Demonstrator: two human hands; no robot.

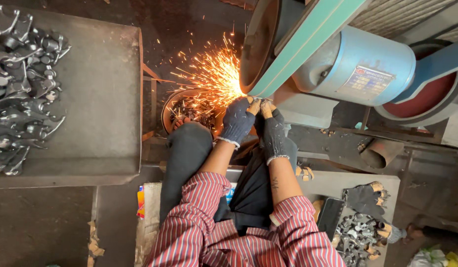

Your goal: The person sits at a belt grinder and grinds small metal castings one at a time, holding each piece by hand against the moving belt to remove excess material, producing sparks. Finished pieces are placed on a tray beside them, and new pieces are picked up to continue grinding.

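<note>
Both my hands wear dark knit gloves and meet at the lower edge of a green sanding belt. My left hand and my right hand together press a small metal part against the belt where it wraps the dark contact wheel. The part is almost fully hidden by my fingers. Orange sparks fan out to the left from the contact point. My sleeves are red-and-white striped, and my knees in dark trousers sit under my forearms.
A grey table at left holds a heap of grey metal castings. A round basin of parts sits below the sparks. A blue motor is at right. Lower right lie a phone, spare gloves and several small parts.
</note>
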